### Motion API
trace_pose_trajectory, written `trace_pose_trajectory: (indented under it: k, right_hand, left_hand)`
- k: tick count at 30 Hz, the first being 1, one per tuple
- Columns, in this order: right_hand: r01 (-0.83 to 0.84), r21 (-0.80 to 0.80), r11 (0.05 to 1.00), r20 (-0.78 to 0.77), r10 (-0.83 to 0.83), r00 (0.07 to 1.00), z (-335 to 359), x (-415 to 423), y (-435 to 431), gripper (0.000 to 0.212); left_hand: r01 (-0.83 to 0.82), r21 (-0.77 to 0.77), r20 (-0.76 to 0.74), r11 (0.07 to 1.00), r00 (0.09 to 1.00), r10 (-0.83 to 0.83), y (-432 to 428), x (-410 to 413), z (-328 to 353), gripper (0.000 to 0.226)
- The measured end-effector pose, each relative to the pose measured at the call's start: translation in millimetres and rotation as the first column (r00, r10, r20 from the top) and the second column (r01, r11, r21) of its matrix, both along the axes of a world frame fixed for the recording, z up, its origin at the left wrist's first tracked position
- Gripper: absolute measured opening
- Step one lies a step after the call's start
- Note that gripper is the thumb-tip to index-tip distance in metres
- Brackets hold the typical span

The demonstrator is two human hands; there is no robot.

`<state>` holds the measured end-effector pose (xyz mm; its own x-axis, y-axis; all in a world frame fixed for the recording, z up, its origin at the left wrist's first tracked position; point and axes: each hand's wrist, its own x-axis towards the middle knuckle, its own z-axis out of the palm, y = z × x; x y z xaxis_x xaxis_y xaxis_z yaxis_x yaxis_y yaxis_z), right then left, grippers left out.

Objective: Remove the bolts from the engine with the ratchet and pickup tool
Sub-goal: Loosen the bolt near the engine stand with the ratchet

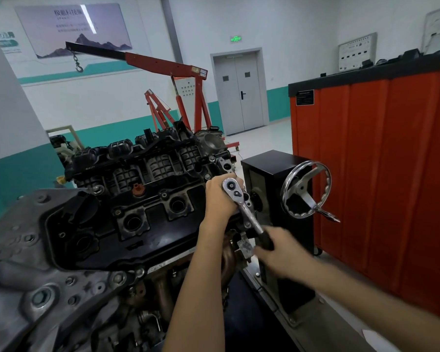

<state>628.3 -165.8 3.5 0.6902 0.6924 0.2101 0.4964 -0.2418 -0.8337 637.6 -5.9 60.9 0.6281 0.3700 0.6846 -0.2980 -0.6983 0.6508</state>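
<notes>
Right hand (280, 252): blurred at lower centre-right, so the fingers cannot be told apart.
Ratchet (241, 204): the end of its dark grip is buried in that hand.
Bolt: whatever lies under the ratchet head is covered by the left hand (220, 196).
Engine (137, 199): cut off by the left and bottom edges.
Poster (74, 29): upper left, lettering too small to read.
Red cabinet (391, 161): runs off the right edge.

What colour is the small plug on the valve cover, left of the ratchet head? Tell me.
Orange-red. The plug shows best in the head view, the only view here.
</notes>
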Motion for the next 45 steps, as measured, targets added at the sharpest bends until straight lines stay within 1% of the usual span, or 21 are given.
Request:
trace_pose_trajectory:
  k: [3, 5, 7, 9, 11, 14, 16, 18, 21, 24, 25, 27, 29, 30, 32, 35, 37, 38, 41, 43, 45]
  right_hand:
    - [0.064, -0.258, 0.964, 0.329, 0.025, 0.944, 37.8, 49.4, -26.3, 0.023]
    - [0.215, -0.284, 0.935, 0.545, -0.027, 0.838, 55.6, 65.8, -32.4, 0.017]
    - [0.291, -0.227, 0.929, 0.608, -0.098, 0.788, 53.5, 60.8, -29.0, 0.016]
    - [0.260, -0.143, 0.955, 0.465, -0.167, 0.869, 28.9, 39.6, -18.3, 0.017]
    - [0.184, -0.021, 0.983, 0.171, -0.177, 0.969, 0.9, 8.8, -4.8, 0.018]
    - [0.100, 0.223, 0.970, -0.166, -0.063, 0.984, -21.1, -32.9, 21.2, 0.016]
    - [0.081, 0.305, 0.949, -0.238, -0.007, 0.971, -23.3, -48.1, 34.7, 0.011]
    - [0.065, 0.303, 0.951, -0.218, 0.003, 0.976, -21.8, -45.3, 34.9, 0.015]
    - [0.033, 0.077, 0.996, -0.041, -0.030, 0.999, -12.8, -9.2, 11.7, 0.011]
    - [0.043, -0.201, 0.979, 0.229, 0.005, 0.973, 20.1, 42.6, -18.3, 0.002]
    - [0.098, -0.267, 0.959, 0.373, 0.010, 0.928, 35.9, 57.6, -24.6, 0.002]
    - [0.280, -0.320, 0.905, 0.659, 0.000, 0.752, 64.4, 77.2, -29.0, 0.011]
    - [0.363, -0.267, 0.893, 0.760, -0.036, 0.649, 74.7, 78.6, -24.5, 0.017]
    - [0.364, -0.244, 0.899, 0.746, -0.066, 0.663, 69.8, 72.2, -21.1, 0.018]
    - [0.319, -0.177, 0.931, 0.606, -0.153, 0.781, 41.5, 49.8, -13.7, 0.020]
    - [0.218, 0.055, 0.974, 0.153, -0.224, 0.962, -6.0, 4.2, -0.2, 0.017]
    - [0.209, 0.233, 0.950, -0.101, -0.190, 0.977, -22.8, -23.6, 18.6, 0.011]
    - [0.209, 0.279, 0.937, -0.172, -0.166, 0.971, -26.9, -34.3, 29.3, 0.009]
    - [0.183, 0.279, 0.943, -0.175, -0.137, 0.975, -25.6, -45.9, 42.6, 0.016]
    - [0.123, 0.182, 0.976, -0.063, -0.113, 0.992, -17.7, -28.3, 27.4, 0.025]
    - [0.046, -0.001, 0.999, 0.107, -0.045, 0.993, -1.3, 2.8, 1.6, 0.021]
  left_hand:
    - [0.036, 0.025, -0.031, 0.999, 0.999, -0.035, 2.5, -3.5, -0.9, 0.053]
    - [0.035, 0.008, -0.027, 0.999, 0.999, -0.035, 1.7, -3.9, -0.4, 0.059]
    - [0.001, -0.061, 0.019, 0.998, 1.000, 0.001, 0.0, -2.8, 0.7, 0.061]
    - [-0.024, -0.108, 0.057, 0.994, 0.998, 0.030, -1.6, -0.2, 0.2, 0.059]
    - [-0.041, -0.127, 0.053, 0.991, 0.997, 0.048, -4.8, 2.9, -0.3, 0.056]
    - [-0.035, -0.181, 0.039, 0.983, 0.998, 0.043, -8.7, 6.7, -0.2, 0.048]
    - [-0.007, -0.205, 0.043, 0.979, 0.999, 0.016, -9.9, 6.3, -0.2, 0.042]
    - [0.007, -0.167, 0.037, 0.986, 0.999, -0.001, -8.0, 3.9, -1.0, 0.045]
    - [0.023, -0.043, -0.036, 0.999, 0.999, -0.025, -1.2, -1.4, 0.5, 0.060]
    - [0.055, 0.035, -0.096, 0.998, 0.994, -0.051, 2.3, -6.8, 4.2, 0.064]
    - [0.056, 0.041, -0.106, 0.998, 0.993, -0.051, 2.9, -7.9, 5.1, 0.061]
    - [0.063, 0.034, -0.093, 0.997, 0.994, -0.059, 3.4, -9.4, 5.4, 0.058]
    - [0.046, -0.020, -0.047, 0.999, 0.998, -0.047, 3.3, -11.6, 6.2, 0.060]
    - [0.036, -0.064, -0.018, 0.997, 0.999, -0.037, 2.7, -11.9, 6.2, 0.060]
    - [0.021, -0.129, 0.027, 0.991, 0.999, -0.018, 0.7, -9.7, 5.5, 0.056]
    - [-0.010, -0.162, 0.053, 0.987, 0.998, 0.019, -7.4, -4.8, 3.9, 0.055]
    - [-0.013, -0.170, 0.053, 0.985, 0.998, 0.022, -11.8, -3.0, 3.9, 0.051]
    - [-0.003, -0.162, 0.061, 0.987, 0.998, 0.013, -12.9, -3.0, 3.9, 0.049]
    - [0.006, -0.108, 0.052, 0.994, 0.999, 0.000, -11.2, -6.9, 4.8, 0.052]
    - [0.014, -0.076, 0.008, 0.997, 1.000, -0.013, -7.0, -8.5, 5.9, 0.054]
    - [0.039, -0.054, -0.041, 0.998, 0.998, -0.041, -2.1, -9.4, 6.5, 0.054]
